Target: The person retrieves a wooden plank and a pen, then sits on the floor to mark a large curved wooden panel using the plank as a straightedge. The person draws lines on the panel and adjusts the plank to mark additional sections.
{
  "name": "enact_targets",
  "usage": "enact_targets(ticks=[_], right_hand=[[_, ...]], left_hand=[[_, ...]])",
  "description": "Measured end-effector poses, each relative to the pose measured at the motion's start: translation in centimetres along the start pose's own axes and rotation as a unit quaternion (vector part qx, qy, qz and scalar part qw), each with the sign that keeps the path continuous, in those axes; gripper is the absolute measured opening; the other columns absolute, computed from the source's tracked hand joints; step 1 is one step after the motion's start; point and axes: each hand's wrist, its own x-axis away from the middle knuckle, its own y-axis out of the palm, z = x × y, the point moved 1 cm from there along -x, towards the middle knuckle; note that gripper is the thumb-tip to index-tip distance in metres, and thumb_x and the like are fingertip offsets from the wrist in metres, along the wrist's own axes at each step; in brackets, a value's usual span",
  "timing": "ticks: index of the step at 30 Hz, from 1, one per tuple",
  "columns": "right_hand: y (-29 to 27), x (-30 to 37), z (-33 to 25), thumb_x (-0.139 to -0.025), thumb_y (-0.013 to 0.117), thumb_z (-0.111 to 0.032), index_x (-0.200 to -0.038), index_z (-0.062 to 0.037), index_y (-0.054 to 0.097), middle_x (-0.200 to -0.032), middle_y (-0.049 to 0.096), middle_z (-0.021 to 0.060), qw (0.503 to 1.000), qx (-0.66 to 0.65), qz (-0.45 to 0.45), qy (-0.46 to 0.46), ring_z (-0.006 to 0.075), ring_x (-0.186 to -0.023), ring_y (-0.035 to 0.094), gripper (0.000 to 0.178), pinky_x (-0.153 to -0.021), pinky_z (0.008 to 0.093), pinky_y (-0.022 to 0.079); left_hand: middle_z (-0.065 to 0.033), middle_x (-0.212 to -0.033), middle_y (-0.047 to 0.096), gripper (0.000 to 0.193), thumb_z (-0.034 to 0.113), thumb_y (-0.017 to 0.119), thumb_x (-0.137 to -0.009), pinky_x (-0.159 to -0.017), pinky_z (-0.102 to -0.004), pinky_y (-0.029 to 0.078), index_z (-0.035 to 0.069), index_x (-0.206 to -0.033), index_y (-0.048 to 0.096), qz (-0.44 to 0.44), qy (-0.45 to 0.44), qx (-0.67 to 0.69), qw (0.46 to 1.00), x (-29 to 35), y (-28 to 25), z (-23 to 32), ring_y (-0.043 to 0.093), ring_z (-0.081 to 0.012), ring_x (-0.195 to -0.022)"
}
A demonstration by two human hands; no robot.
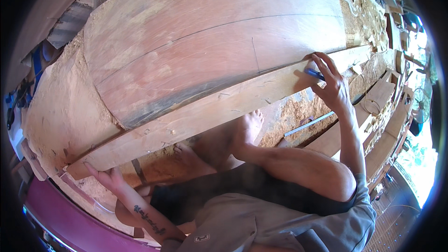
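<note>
A long, pale wooden board [200,114] lies slantwise in front of me, its upper edge along the lower side of a large reddish wooden panel [205,46]. Several nails or small metal bits stick out of its face. My left hand [108,178] grips the board's near left end from below, one digit over its edge and the other fingers partly hidden. Toward the board's right part, my right hand [333,83] is closed on a short blue object like a marker [315,73], held against the upper edge. Dark pencil lines cross the panel.
Sawdust [280,126] covers the ground around my bare feet. A thin metal strip [309,124] lies right of my foot. Planks [378,95] and wood shavings [368,14] lie along the right. A fan [422,105] stands at the far right, a purple surface [70,214] at the lower left.
</note>
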Motion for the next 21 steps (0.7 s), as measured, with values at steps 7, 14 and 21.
enact_targets(ticks=[7,14,21], right_hand=[[0.1,0.2,0.3,-0.070,0.074,-0.004,-0.136,-0.0128,0.051,-0.137,0.051,0.0099,1.000,0.004,-0.008,0.004,0.0331,-0.096,0.067,0.071,-0.077,0.0392,0.058],[0.1,0.0,0.0,-0.069,0.073,-0.002,-0.136,-0.0130,0.051,-0.136,0.052,0.0082,1.000,0.009,-0.013,0.016,0.0305,-0.094,0.067,0.071,-0.072,0.0372,0.058],[0.1,-0.3,0.1,-0.070,0.073,-0.003,-0.134,-0.0136,0.051,-0.136,0.052,0.0071,1.000,0.017,-0.005,0.012,0.0301,-0.092,0.068,0.069,-0.071,0.0376,0.058]], left_hand=[[-0.0102,-0.140,0.050,0.053,0.035,0.061,-0.095,-0.111,-0.0440,0.038,0.005,-0.137,0.049,-0.005,-0.022,0.016,1.000,0.2,0.1,0.1,0.048,-0.0264,-0.127],[-0.0107,-0.140,0.050,0.054,0.037,0.059,-0.096,-0.112,-0.0439,0.036,0.005,-0.137,0.048,0.000,0.003,-0.017,1.000,1.1,0.8,-0.1,0.046,-0.0258,-0.129],[-0.0113,-0.143,0.047,0.053,0.038,0.054,-0.098,-0.113,-0.0434,0.034,0.003,-0.137,0.049,-0.009,0.012,-0.016,1.000,-0.1,-0.3,0.0,0.044,-0.0276,-0.132]])
